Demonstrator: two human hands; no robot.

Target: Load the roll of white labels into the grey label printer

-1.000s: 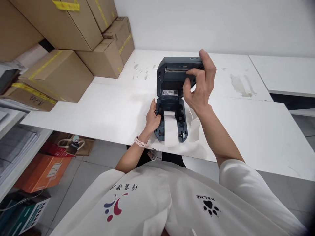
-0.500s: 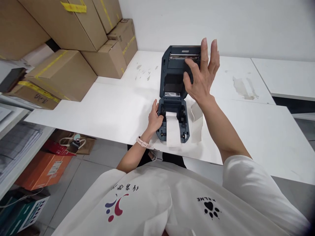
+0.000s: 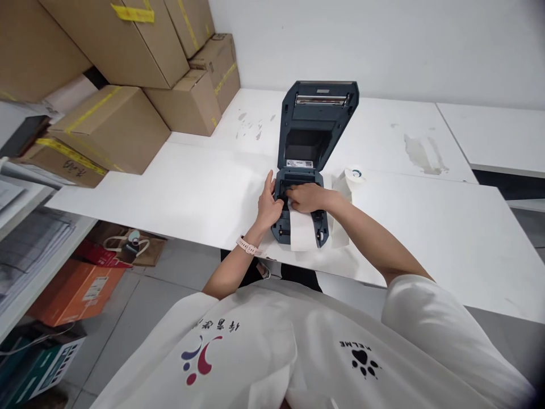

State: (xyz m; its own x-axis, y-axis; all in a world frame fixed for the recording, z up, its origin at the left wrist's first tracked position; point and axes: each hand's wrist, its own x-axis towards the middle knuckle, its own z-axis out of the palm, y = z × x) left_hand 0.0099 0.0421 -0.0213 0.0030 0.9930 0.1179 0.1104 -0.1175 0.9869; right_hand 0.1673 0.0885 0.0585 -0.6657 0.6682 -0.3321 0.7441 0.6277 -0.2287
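Observation:
A dark blue-grey label printer (image 3: 284, 122) stands on the white table with its lid raised and leaning back. My left hand (image 3: 269, 205) grips the left side of the printer's base, thumb over the rim and fingers along the outside. Inside the open compartment is my right hand (image 3: 307, 197), its fingers bent and close together. Its fingertips are partly hidden, and I cannot make out what they hold. A white paper strip (image 3: 303, 232) runs from beneath that hand over the printer's front edge. Beside the printer on the right is a white label roll (image 3: 354, 175), with loose paper partly behind my right forearm.
Cardboard boxes (image 3: 113, 126) are stacked at the table's left and back left. The white table (image 3: 213, 187) meets a wall behind. An orange box (image 3: 76, 292) and a paper bag (image 3: 153, 249) lie on the floor at left, near a shelf.
My right hand has left the raised lid and moved down into the printer's compartment. The lid stays up by itself. My left hand stays on the base's side. The label roll is now visible.

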